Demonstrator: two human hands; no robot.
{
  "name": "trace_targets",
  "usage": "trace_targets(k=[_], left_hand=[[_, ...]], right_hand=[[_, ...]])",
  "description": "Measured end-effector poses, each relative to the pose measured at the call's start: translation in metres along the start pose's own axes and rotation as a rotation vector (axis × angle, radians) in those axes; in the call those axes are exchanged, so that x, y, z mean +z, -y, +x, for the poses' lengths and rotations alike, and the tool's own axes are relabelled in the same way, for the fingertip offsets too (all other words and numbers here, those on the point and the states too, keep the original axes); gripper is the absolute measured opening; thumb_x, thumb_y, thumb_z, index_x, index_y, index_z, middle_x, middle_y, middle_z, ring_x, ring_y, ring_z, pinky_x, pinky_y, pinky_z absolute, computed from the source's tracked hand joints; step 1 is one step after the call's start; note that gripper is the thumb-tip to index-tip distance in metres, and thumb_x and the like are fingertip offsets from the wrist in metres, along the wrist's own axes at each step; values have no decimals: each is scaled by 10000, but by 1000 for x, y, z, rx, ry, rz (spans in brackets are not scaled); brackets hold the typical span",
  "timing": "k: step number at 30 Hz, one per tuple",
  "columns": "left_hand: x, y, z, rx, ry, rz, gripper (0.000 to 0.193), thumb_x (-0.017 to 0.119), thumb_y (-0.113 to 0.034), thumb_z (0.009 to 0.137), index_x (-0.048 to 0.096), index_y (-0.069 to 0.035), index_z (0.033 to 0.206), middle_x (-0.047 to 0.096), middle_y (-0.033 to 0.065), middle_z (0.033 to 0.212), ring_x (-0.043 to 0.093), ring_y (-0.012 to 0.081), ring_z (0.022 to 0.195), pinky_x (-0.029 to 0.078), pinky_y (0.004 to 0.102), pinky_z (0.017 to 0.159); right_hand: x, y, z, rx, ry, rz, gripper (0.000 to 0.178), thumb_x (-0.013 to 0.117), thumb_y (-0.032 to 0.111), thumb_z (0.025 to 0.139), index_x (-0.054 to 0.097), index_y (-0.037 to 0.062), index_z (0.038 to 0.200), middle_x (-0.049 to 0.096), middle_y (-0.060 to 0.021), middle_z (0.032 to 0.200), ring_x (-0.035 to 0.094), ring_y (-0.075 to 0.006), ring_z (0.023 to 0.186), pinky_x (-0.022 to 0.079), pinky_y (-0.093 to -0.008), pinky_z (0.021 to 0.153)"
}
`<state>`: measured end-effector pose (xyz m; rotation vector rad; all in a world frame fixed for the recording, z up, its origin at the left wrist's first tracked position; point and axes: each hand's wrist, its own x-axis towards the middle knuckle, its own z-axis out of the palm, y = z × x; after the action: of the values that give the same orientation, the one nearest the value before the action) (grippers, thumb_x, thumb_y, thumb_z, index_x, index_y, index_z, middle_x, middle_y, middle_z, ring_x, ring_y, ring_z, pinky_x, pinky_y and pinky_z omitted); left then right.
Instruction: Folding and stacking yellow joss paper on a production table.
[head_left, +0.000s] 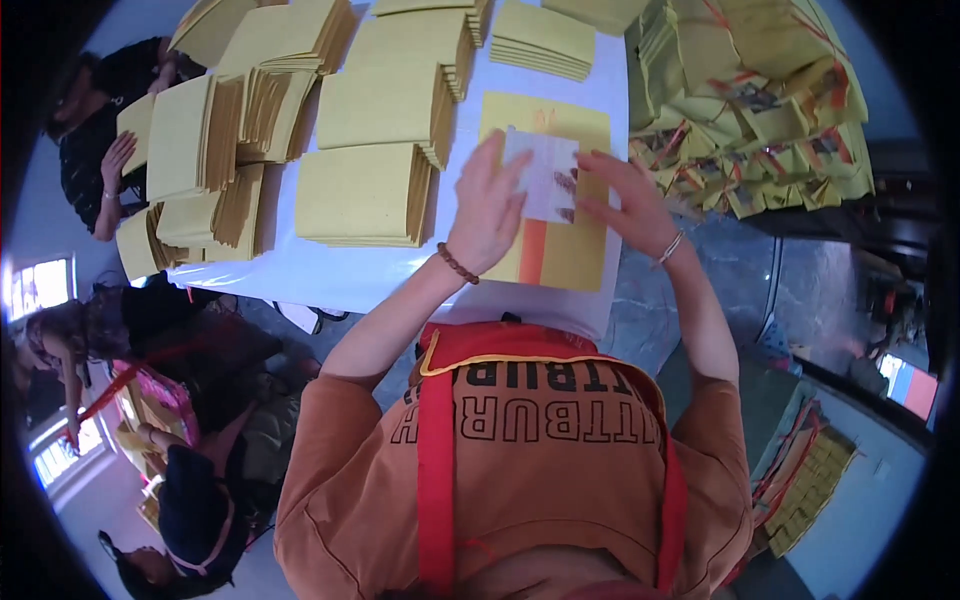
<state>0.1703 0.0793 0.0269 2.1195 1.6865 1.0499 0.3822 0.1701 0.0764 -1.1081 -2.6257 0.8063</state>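
Observation:
On the white-covered table in front of me lies a flat yellow paper sheet or bag [575, 262] with an orange band down its middle. A smaller white sheet [547, 172] rests on top of it, with dark patches near its right edge. My left hand [488, 208] is over the white sheet's left edge, somewhat blurred, its fingers apart. Beside the right edge is my right hand [630, 200], fingers spread and the tips near the sheet. Whether either hand presses on it, I cannot tell.
Stacks of yellow paper bags [360, 193] cover the table's left and far side, with another stack [543, 38] straight ahead. Yellow bags with red ribbons [755, 110] are heaped at the right. A person [120, 150] handles bags at the left; others are at lower left.

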Motion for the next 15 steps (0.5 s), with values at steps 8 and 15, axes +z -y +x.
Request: trace_targets(k=[8,15], left_hand=[[0,8,-42,-569,-53,-842,633,433,-292,941,140,2,1419,157,160,1478,166,251,1366,149,338,1104],[1,-7,-39,-742,-60,-1140,672,202,-501,965,118,-26,1433,172,110,1486,154,199,1372,148,311,1106]], right_hand=[[67,-16,-21,146,-564,702,688,588,184,860,211,96,1429,239,-183,1438,235,-297,1336,226,-371,1073],[83,9,-27,299,-430,1292,682,514,85,900,109,93,1449,165,-94,1485,230,-201,1326,230,-321,1069]])
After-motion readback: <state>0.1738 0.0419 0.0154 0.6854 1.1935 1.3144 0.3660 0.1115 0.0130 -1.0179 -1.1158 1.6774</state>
